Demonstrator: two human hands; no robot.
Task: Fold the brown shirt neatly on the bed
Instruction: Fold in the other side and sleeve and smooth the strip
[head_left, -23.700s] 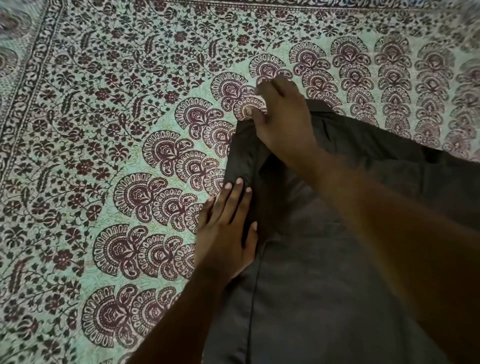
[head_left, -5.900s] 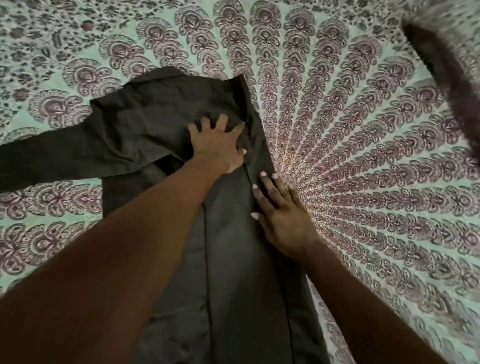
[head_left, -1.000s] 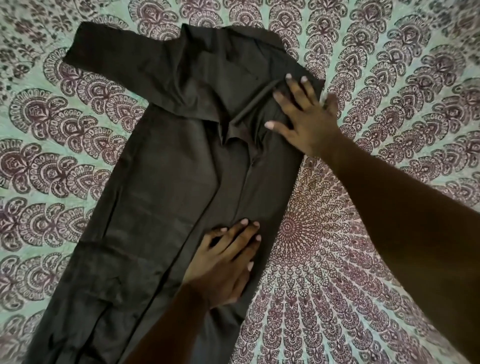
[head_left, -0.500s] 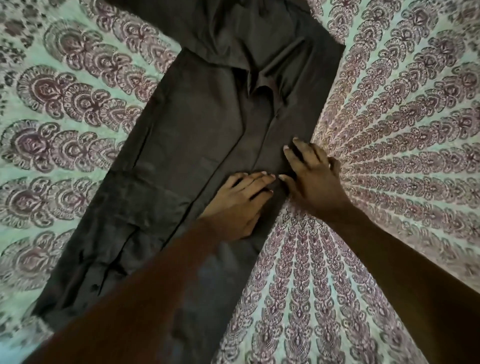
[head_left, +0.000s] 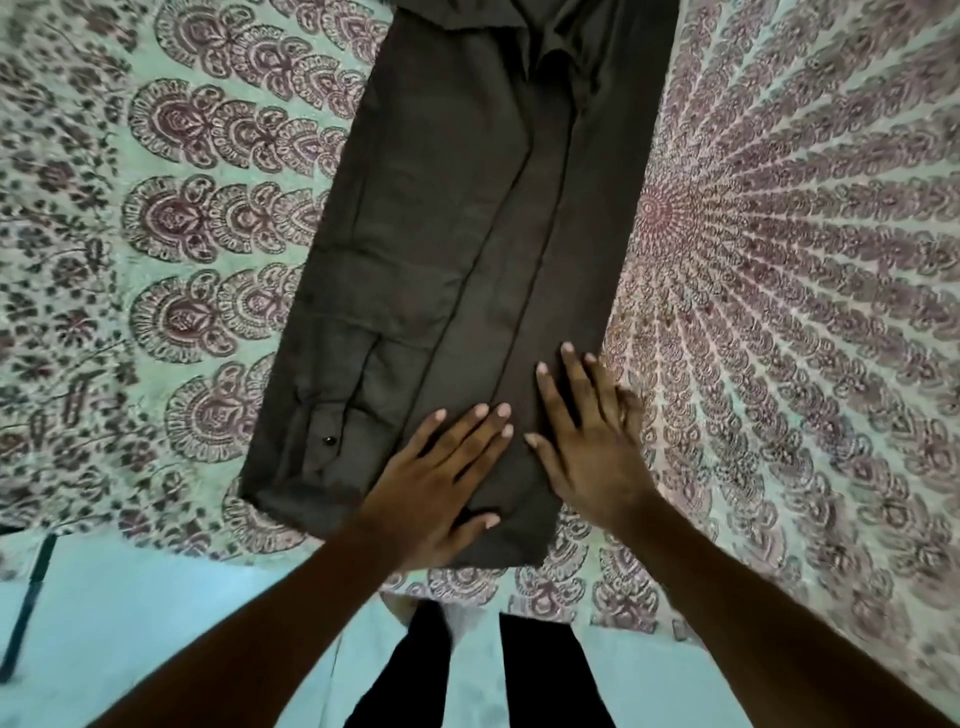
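The brown shirt (head_left: 457, 218) lies on the bed as a long narrow strip, both sides folded in, its collar end at the top of the view and its hem near the bed's front edge. A folded-in sleeve with a dark cuff button lies along its left side. My left hand (head_left: 441, 483) lies flat on the hem end, fingers straight and spread. Beside it, my right hand (head_left: 587, 441) presses flat on the shirt's right edge, partly over the bedsheet.
The patterned green and maroon bedsheet (head_left: 779, 260) covers the bed on both sides of the shirt. Its front edge runs just below the hem. Below it are a pale blue floor (head_left: 130, 613) and my dark-trousered legs (head_left: 467, 675).
Both hands have slid down the folded shirt from its middle to the hem end. The view has tilted down, so the bed's edge and floor now show.
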